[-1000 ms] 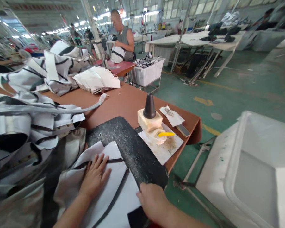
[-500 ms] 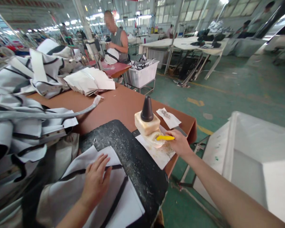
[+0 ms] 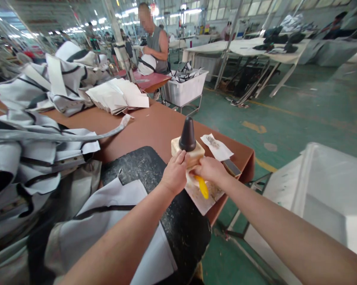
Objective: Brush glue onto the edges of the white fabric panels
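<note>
A cream block-shaped container [image 3: 197, 152] with a black cone [image 3: 188, 134] on top stands on a stained sheet [image 3: 203, 200] near the table's right edge. My left hand [image 3: 176, 171] rests against the container's left side, its fingers together on it. At the container's front right, my right hand [image 3: 209, 170] is closed beside a yellow handle [image 3: 202, 187], which points down toward me; its fingertips are partly hidden. White fabric with black strips [image 3: 107, 221] lies over the black, speckled board [image 3: 142, 162], untouched by either hand.
Heaped white and black pieces [image 3: 26, 158] cover the left side, with stacked white sheets [image 3: 115, 95] behind. A small paper with bits [image 3: 218, 147] lies beyond the container. A large white bin [image 3: 288, 206] stands at the right. Another person [image 3: 157, 45] works at a red table.
My left hand has left the white fabric and moved right to the container. My right hand has shifted slightly left, and the yellow handle has swung from pointing sideways to pointing downward.
</note>
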Demonstrator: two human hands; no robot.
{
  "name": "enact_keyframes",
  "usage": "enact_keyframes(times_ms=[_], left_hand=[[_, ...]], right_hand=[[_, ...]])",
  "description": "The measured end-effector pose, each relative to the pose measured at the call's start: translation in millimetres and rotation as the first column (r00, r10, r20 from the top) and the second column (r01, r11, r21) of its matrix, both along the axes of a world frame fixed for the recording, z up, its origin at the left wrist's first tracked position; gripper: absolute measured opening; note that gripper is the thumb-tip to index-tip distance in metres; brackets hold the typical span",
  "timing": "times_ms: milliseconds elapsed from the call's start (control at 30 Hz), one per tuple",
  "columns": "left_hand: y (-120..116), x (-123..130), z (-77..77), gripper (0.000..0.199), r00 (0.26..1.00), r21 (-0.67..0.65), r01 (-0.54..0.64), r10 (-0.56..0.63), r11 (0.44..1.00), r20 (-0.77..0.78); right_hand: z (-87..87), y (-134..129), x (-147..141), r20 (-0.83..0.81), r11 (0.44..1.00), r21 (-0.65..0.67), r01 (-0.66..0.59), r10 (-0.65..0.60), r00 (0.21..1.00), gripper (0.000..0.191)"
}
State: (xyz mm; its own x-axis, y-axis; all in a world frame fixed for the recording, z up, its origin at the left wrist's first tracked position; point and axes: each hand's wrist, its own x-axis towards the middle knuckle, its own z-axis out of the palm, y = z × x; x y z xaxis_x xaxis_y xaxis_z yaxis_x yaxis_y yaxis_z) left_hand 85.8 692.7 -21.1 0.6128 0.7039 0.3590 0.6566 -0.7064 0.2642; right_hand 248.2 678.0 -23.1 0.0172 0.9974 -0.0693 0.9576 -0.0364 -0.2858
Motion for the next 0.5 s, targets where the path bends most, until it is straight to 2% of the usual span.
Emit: enact_keyframes(times_ms=[233, 500], left_hand=[[-3, -4, -3.6, 0.064, 1.000, -0.055, -0.002, 0.001, 0.999, -0.017], [-5, -4, -3.7, 0.070, 1.000, -0.077, -0.003, 0.001, 0.997, -0.020]], right_hand=[[5.0, 2, 11, -0.013, 0.975, 0.021, -0.221, 0.221, 0.975, 0.025], [-3.3, -3, 28, -0.032, 0.921, 0.074, -0.383, 0.386, 0.922, 0.027]])
